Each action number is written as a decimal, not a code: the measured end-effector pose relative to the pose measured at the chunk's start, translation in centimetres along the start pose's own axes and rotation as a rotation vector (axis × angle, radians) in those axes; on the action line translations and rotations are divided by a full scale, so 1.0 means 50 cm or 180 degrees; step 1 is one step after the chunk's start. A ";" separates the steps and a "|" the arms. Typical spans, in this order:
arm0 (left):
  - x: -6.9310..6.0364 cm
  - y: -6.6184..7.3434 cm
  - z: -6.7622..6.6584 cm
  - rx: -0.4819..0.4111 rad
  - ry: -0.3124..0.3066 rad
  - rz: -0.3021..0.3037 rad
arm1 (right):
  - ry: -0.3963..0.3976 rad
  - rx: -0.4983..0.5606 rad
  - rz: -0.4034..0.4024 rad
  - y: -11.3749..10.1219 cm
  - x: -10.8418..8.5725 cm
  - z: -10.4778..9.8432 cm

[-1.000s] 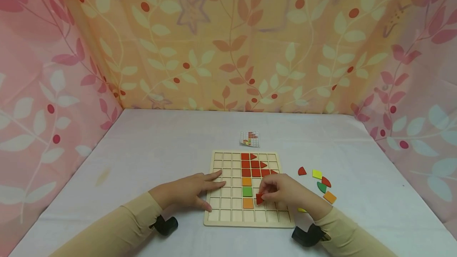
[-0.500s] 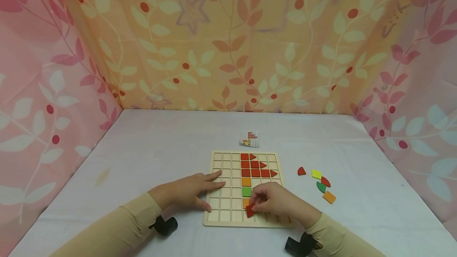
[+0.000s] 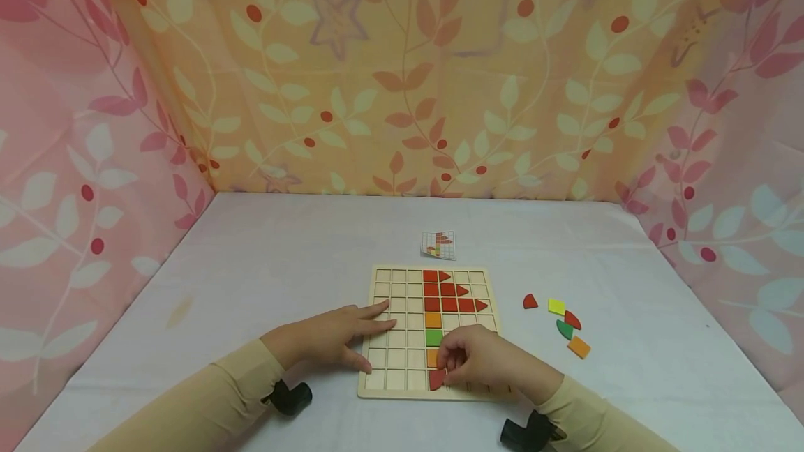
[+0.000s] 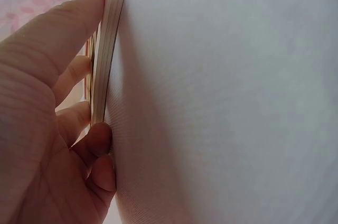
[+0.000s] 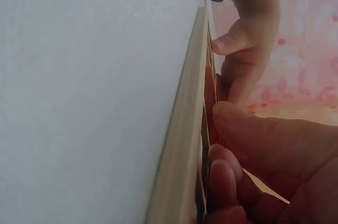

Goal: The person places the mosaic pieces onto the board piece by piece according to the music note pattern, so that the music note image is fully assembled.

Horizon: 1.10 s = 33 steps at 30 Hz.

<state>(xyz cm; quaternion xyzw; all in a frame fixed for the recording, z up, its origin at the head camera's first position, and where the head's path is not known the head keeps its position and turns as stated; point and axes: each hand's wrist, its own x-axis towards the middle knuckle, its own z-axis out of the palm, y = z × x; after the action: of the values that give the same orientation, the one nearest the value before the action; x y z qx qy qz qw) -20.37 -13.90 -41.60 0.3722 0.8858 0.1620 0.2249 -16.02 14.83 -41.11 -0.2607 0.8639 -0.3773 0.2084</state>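
A wooden grid board (image 3: 391, 394) lies on the white cloth, with red, orange and green tiles set in its squares. My left hand (image 3: 328, 333) rests on its left side with fingers spread; in the left wrist view, the thumb lies along the board's edge (image 4: 112, 39). At the bottom row, below a partly covered orange square (image 3: 431, 356), my right hand (image 3: 486, 358) pinches a red rounded, quarter-circle-like piece (image 3: 435, 379). The fingers hide its right side. In the right wrist view, the thumb (image 5: 232, 121) is against this red piece (image 5: 210, 91), close to the board's surface.
Right of the board lie loose pieces: a red quarter circle (image 3: 530, 301), a yellow square (image 3: 556, 306), another red piece (image 3: 572, 319), a green piece (image 3: 564, 329) and an orange square (image 3: 579, 347). Behind the board is a small printed pattern card (image 3: 437, 245).
My right hand has moved left and toward me with the red piece, from right of the tile column to its bottom square, where the piece now lies flatter. My left hand has stayed put.
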 end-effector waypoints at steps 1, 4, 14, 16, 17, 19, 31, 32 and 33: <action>0.000 0.000 0.000 -0.0003 0.0000 -0.0004 | 0.0000 -0.0014 -0.0010 0.000 0.000 0.001; -0.001 0.002 -0.001 -0.0010 0.0000 -0.0011 | 0.0020 -0.0071 -0.0086 0.001 0.001 0.006; -0.001 0.005 -0.002 0.0055 0.0003 0.0000 | 0.0056 -0.0150 -0.0060 -0.006 0.003 0.008; 0.000 0.004 -0.001 0.0057 0.0003 -0.0005 | 0.0054 -0.0153 -0.0050 -0.006 0.004 0.008; 0.000 0.003 -0.001 0.0057 0.0002 -0.0005 | 0.0053 -0.0153 -0.0051 -0.005 0.004 0.008; 0.000 0.002 0.000 0.0068 0.0009 0.0021 | 0.0043 -0.0162 -0.0033 -0.004 0.005 0.009; 0.001 -0.003 0.001 0.0103 0.0018 0.0077 | 0.0066 -0.0204 -0.0040 -0.007 0.009 0.017; 0.001 -0.002 0.001 0.0098 0.0017 0.0074 | 0.0073 -0.0209 -0.0046 -0.007 0.009 0.017; 0.000 -0.001 0.000 0.0096 0.0019 0.0076 | 0.0080 -0.0210 -0.0042 -0.008 0.009 0.017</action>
<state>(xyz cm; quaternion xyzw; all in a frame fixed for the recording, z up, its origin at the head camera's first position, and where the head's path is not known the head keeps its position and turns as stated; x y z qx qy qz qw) -20.41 -13.94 -41.65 0.3856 0.8843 0.1525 0.2147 -15.79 13.83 -41.42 -0.2684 0.8767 -0.3532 0.1863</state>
